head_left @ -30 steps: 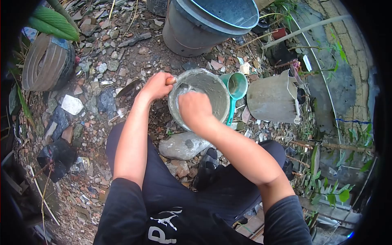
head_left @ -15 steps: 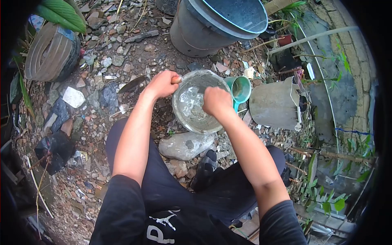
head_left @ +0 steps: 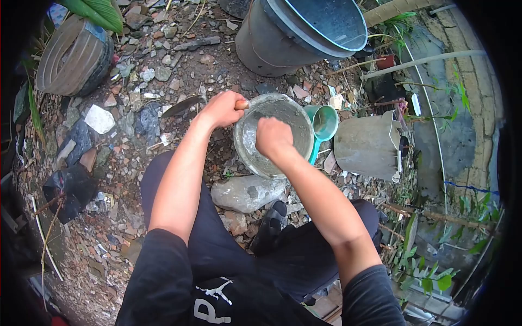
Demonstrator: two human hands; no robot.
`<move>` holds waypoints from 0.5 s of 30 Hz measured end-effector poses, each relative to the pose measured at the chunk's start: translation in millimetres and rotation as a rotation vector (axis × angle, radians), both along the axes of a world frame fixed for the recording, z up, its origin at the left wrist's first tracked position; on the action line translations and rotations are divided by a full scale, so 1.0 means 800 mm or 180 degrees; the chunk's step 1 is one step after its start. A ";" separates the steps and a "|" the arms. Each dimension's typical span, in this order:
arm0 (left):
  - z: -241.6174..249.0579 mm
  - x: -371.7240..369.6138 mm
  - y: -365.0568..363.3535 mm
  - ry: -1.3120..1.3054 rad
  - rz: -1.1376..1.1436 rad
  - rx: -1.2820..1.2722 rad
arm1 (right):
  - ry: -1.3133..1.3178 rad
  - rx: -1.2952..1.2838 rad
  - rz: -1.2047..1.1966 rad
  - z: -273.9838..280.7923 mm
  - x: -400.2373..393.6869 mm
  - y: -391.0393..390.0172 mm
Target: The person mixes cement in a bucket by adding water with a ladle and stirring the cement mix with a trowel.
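My left hand (head_left: 222, 110) is wrapped round the wooden handle of a trowel (head_left: 182, 106), whose dark blade points out to the left over the ground. It is at the left rim of a grey, mortar-crusted bowl (head_left: 238, 142). Inside the bowl is wet grey paste (head_left: 291, 122). Over the paste, my right hand (head_left: 274, 137) is closed in a fist with its fingers turned down and hidden. Against the bowl's right side stands a green dipper (head_left: 325, 124) with its handle towards me.
A large grey bucket (head_left: 266, 46) stands beyond the bowl. To the right lies a broken grey pail (head_left: 365, 144). A big stone (head_left: 239, 194) sits by my shoe (head_left: 270, 225). At the upper left is a cut-down ribbed container (head_left: 76, 57). Rubble covers the ground.
My right hand has moved left across the bowl. The left hand still grips the trowel by the rim. The view has shifted slightly.
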State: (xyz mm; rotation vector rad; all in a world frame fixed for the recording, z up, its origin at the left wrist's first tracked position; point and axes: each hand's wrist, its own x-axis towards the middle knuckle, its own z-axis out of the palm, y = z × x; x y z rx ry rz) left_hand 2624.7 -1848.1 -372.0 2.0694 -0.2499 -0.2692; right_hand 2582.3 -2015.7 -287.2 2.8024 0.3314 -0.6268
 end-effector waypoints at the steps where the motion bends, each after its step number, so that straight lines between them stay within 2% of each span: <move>1: -0.002 -0.001 0.000 -0.0069 -0.0032 0.0026 | 0.0014 -0.0009 0.0008 -0.001 -0.008 -0.008; 5: -0.008 -0.003 0.000 -0.0148 0.0086 -0.0133 | 0.0339 0.0156 -0.0048 0.020 -0.009 -0.053; 8: -0.001 -0.003 -0.001 -0.0057 0.0060 -0.0048 | 0.0246 -0.0322 -0.0321 0.008 0.012 -0.064; 11: 0.002 -0.003 -0.002 0.0124 0.0038 -0.0106 | 0.0456 -0.0025 -0.0667 0.003 0.028 -0.035; 15: 0.000 -0.005 0.000 0.0049 0.0113 -0.0086 | 0.0549 -0.0009 -0.0217 -0.009 -0.024 0.023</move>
